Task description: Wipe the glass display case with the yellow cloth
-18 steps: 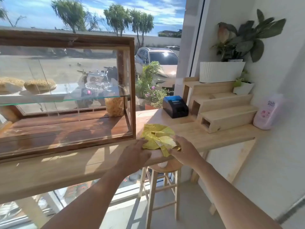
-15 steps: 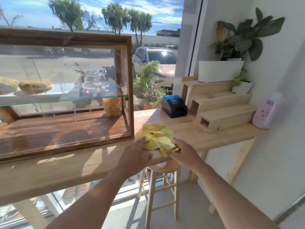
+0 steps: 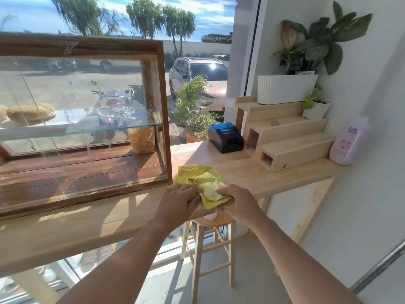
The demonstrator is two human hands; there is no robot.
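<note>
A: What is nearest to the camera?

B: Two bare forearms reach forward. The left hand point(image 3: 178, 199) lies on the near left part of the yellow cloth point(image 3: 202, 182), with the fingers curled over the fabric. The right hand point(image 3: 237, 201) grips the near right corner of the cloth; its fingers are closed around the fold.

A: And where is the cloth?

B: It lies crumpled on the wooden worktop point(image 3: 252, 174), at the front edge, just beside the right lower corner of the glass display case point(image 3: 83, 119). One corner of the cloth hangs a little over the edge.

A: What is under the worktop?

B: A wooden stool point(image 3: 210, 242) stands below the hands, with a small white thing on its seat; I cannot tell what it is.

A: And further back?

B: The case has a dark wooden frame and a glass shelf inside. To the right of the cloth, further away, are a black receipt printer point(image 3: 225, 137), a light wooden step riser point(image 3: 287, 141) and a pink bottle point(image 3: 348, 142) near the wall. On the riser stand a white planter point(image 3: 285, 88) with big leaves and a small white pot point(image 3: 316, 109). Behind the window a white car point(image 3: 199, 77) is parked.
</note>
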